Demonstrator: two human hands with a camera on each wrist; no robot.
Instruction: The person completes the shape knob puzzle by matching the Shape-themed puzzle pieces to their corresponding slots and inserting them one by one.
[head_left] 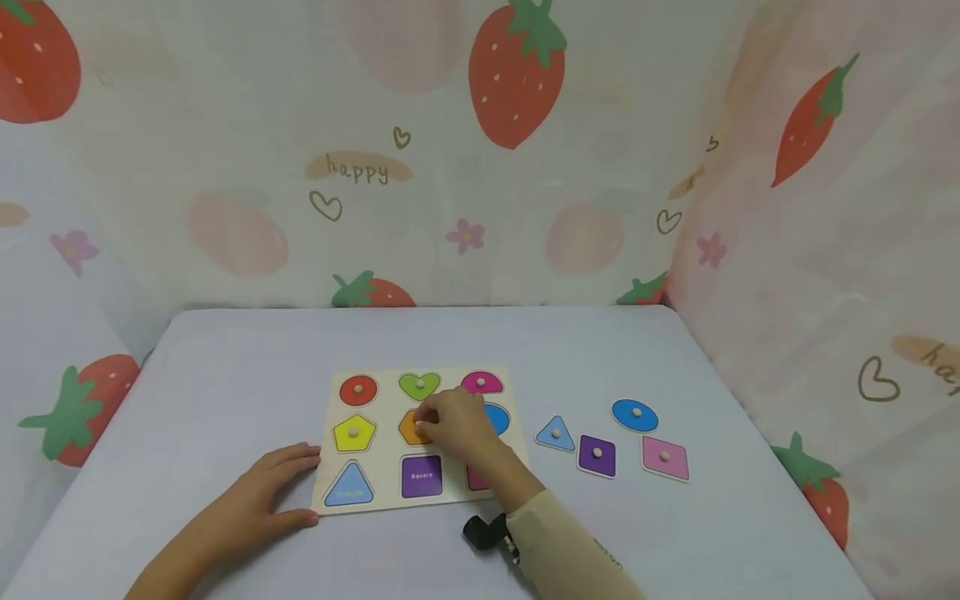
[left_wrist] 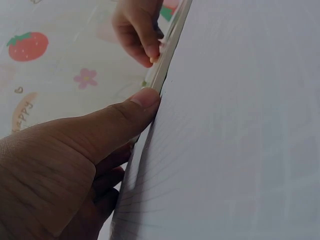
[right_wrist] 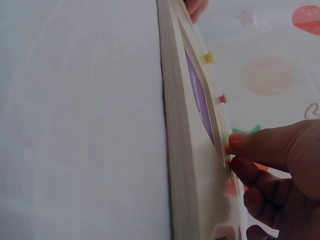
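The left hand [head_left: 258, 500] lies flat on the worktop [head_left: 225, 392], fingers released, steadying the puzzle board's [head_left: 390, 502] left edge. The right hand [head_left: 457, 421] pinches the knob of the orange piece [head_left: 409, 428] at board centre. Judged step: seating or lifting that piece; next requires a straight vertical move. Four loose pieces [head_left: 597, 455] lie right of the board.

Right hand [head_left: 457, 425] covers most of the orange piece [head_left: 409, 428], part of the blue piece [head_left: 498, 417] behind it, and most of the pink recess [head_left: 476, 478] at the puzzle board [head_left: 390, 450] bottom right. Printed labels on the recesses too small to read. Wrist views: board seen edge-on only, pieces unidentifiable. Left forearm cut off by the frame bottom.
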